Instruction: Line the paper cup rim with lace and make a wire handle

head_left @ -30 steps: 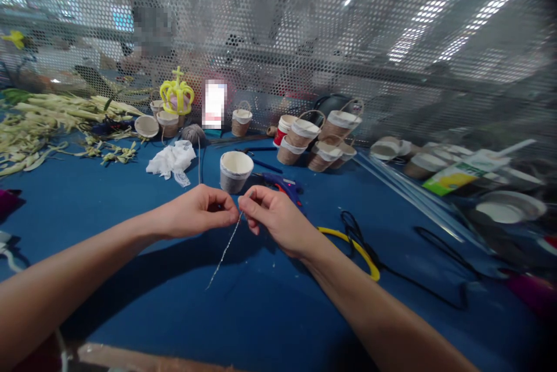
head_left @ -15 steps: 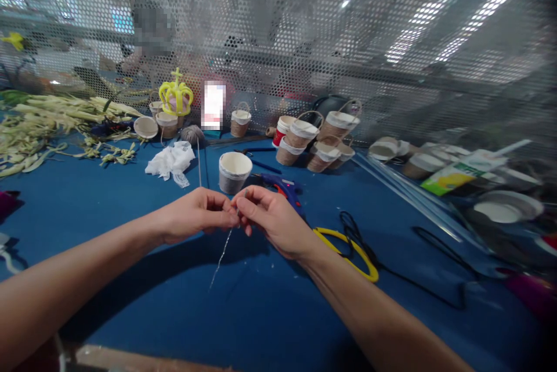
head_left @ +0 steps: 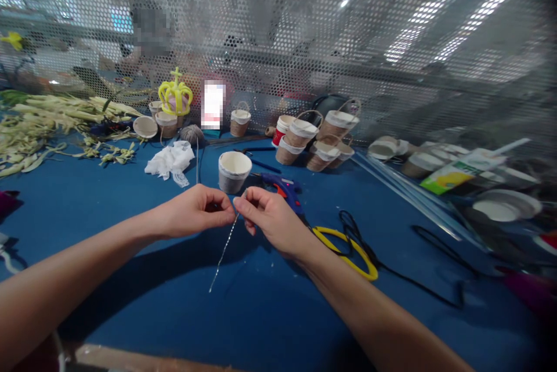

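In the middle of the table my right hand (head_left: 270, 220) pinches a thin twisted silvery wire (head_left: 223, 256) between thumb and index finger. The wire hangs down slantwise to the left, and a short greyish end pokes out above the fingertips. My left hand (head_left: 198, 211) is closed right beside it, thumb and index fingertips pressed together near the wire. A strand of grey yarn runs from a yarn ball (head_left: 191, 134) down to this left hand, where the fingers hide its end. Just beyond both hands stands a grey-wrapped cup (head_left: 235, 172) with a white inside.
Behind my right hand lies a blue glue gun (head_left: 287, 189); a yellow ring (head_left: 348, 253) and black cable are to its right. Crumpled white tissue (head_left: 170, 162), twine-wrapped cups (head_left: 302, 133), a yellow crown (head_left: 175, 93) and dried husks (head_left: 39, 122) stand farther back before a perforated metal screen.
Half a second ago the fingertips of both hands met over the wire; now the left fingers are slightly apart from the right. The wire's hanging end has swung a little.
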`<action>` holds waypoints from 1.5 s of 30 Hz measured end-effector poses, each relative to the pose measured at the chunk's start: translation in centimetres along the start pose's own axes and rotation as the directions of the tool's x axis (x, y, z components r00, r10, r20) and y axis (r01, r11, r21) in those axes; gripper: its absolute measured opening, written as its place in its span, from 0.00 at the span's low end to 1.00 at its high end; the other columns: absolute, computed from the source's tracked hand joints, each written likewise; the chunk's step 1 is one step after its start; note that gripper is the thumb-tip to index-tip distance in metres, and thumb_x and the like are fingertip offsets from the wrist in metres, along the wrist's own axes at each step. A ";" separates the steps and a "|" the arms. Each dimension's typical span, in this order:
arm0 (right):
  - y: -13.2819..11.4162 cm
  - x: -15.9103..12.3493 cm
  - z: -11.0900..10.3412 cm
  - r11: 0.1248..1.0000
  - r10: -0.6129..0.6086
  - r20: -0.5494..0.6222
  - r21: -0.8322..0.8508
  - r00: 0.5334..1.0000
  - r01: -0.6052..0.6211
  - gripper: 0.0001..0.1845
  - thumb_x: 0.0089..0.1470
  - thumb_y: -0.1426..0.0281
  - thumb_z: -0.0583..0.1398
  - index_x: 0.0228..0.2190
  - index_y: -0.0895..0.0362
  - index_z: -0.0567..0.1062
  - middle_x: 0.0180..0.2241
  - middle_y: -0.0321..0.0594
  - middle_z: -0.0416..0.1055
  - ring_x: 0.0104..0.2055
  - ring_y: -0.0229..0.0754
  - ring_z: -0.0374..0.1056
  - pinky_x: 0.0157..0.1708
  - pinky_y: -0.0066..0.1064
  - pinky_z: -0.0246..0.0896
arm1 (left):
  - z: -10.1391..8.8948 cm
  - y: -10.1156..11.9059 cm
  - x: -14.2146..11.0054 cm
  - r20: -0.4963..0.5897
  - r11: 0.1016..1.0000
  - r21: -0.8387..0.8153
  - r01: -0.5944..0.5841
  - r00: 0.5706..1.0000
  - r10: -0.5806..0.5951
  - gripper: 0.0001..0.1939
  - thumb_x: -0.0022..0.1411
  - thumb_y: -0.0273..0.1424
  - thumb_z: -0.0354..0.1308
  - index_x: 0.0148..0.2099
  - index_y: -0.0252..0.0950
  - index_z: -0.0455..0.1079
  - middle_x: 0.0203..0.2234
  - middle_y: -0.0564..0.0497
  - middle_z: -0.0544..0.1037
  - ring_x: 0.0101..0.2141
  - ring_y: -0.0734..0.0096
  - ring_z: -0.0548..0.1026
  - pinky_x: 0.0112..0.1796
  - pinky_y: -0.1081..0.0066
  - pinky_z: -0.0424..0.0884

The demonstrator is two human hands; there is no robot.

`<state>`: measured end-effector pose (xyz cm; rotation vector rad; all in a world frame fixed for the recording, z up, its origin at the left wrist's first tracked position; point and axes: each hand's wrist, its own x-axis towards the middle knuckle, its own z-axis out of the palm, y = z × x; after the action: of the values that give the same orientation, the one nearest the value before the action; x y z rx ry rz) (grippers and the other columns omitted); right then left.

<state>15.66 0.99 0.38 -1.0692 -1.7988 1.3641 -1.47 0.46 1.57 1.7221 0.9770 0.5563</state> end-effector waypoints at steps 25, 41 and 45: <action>0.0 0.0 0.6 0.996 0.018 -0.038 0.084 0.999 -0.015 0.15 0.47 0.59 0.59 0.23 0.58 0.64 0.18 0.29 0.61 0.19 0.31 0.59 0.20 0.26 0.57 | 0.8 -1.8 0.6 -0.009 0.961 -0.277 -0.017 1.000 0.015 0.16 0.52 0.40 0.56 0.24 0.31 0.63 0.16 0.59 0.61 0.18 0.83 0.51 0.21 0.75 0.46; 0.4 0.4 0.1 0.949 0.024 0.077 0.310 0.997 -0.047 0.15 0.44 0.59 0.61 0.24 0.58 0.66 0.21 0.31 0.62 0.22 0.32 0.59 0.20 0.25 0.58 | 0.8 -1.5 0.5 0.003 0.926 -0.377 0.028 1.000 -0.029 0.13 0.49 0.38 0.59 0.24 0.32 0.64 0.17 0.59 0.62 0.19 0.82 0.54 0.21 0.77 0.49; 0.3 0.4 0.0 0.977 0.035 0.049 0.210 0.998 -0.044 0.15 0.46 0.59 0.60 0.22 0.58 0.64 0.19 0.30 0.60 0.21 0.31 0.58 0.21 0.25 0.57 | 0.5 -1.6 0.6 0.021 0.952 -0.304 0.024 1.000 -0.018 0.13 0.51 0.37 0.57 0.24 0.32 0.64 0.16 0.59 0.61 0.19 0.82 0.54 0.21 0.77 0.49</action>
<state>15.51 1.40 0.09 -0.9715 -1.6283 1.5759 -1.30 0.85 -0.17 1.4372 0.8466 0.6413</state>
